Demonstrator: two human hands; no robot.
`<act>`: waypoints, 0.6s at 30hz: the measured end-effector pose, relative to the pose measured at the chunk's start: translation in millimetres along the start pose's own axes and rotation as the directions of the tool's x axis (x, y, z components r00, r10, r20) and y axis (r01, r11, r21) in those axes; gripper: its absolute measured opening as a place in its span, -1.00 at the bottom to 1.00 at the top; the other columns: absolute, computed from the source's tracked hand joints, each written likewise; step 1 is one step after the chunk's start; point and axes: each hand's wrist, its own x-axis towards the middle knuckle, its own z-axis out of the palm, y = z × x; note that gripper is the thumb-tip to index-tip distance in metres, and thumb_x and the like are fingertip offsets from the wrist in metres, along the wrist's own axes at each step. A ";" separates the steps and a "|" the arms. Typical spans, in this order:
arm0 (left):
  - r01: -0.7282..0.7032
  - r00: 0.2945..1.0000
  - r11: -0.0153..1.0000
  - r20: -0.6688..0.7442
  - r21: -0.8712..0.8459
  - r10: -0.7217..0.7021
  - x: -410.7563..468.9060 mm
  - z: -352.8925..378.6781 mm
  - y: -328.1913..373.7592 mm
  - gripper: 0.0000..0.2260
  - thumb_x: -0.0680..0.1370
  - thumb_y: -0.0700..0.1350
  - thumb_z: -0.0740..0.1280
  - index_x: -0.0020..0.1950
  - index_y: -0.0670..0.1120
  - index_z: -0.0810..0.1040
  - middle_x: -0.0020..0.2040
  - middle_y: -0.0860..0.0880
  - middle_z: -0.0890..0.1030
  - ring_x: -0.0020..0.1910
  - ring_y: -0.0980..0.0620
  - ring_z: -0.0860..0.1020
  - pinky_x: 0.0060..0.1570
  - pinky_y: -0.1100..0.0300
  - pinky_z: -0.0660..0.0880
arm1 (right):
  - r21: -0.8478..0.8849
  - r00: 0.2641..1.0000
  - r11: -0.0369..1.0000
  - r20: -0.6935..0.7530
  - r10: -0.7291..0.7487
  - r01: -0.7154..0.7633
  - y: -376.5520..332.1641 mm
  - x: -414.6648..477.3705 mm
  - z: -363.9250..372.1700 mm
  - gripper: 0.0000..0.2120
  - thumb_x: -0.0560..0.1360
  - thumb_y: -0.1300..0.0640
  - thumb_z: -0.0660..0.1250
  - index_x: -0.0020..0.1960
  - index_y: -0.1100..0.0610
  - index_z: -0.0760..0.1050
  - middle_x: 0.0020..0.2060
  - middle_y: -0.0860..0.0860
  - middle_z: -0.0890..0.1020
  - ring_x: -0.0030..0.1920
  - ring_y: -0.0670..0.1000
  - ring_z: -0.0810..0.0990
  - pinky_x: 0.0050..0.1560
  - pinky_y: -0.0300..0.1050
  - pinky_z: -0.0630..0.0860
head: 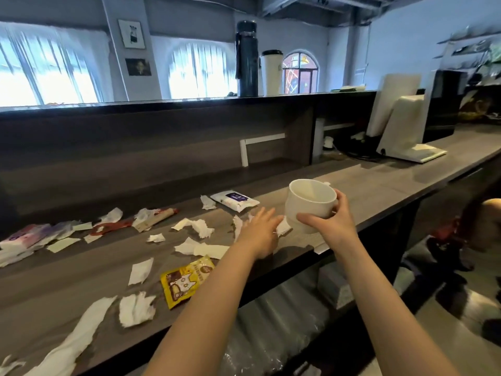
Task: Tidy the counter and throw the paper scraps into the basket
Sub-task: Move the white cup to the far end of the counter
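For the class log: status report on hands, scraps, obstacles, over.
Right hand holds white cup aloft. Left hand on a paper scrap. Scraps litter counter; basket unseen.

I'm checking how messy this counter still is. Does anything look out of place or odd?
Yes. Torn paper scraps litter the counter, with a yellow snack packet at its front edge. The right hand holds a white cup above the scraps.

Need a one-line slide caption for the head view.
Right hand lifts white mug; left hand reaches paper scrap beneath.

Scraps (199, 227) on counter (379, 191), wipes pack (234, 201) behind, mug (311, 204) right
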 end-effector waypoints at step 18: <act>0.321 0.936 0.929 0.088 0.184 -0.341 -36.5 -3.8 -90.1 -0.56 0.64 0.05 -0.05 0.51 -0.02 0.13 0.55 0.00 0.09 0.51 -0.03 0.09 0.41 -0.12 0.17 | -0.017 0.978 0.995 0.183 0.095 -0.094 23.9 12.3 47.6 -0.17 0.26 0.21 0.57 0.39 -0.03 0.21 0.12 -0.09 0.46 0.14 -0.02 0.46 0.09 -0.10 0.46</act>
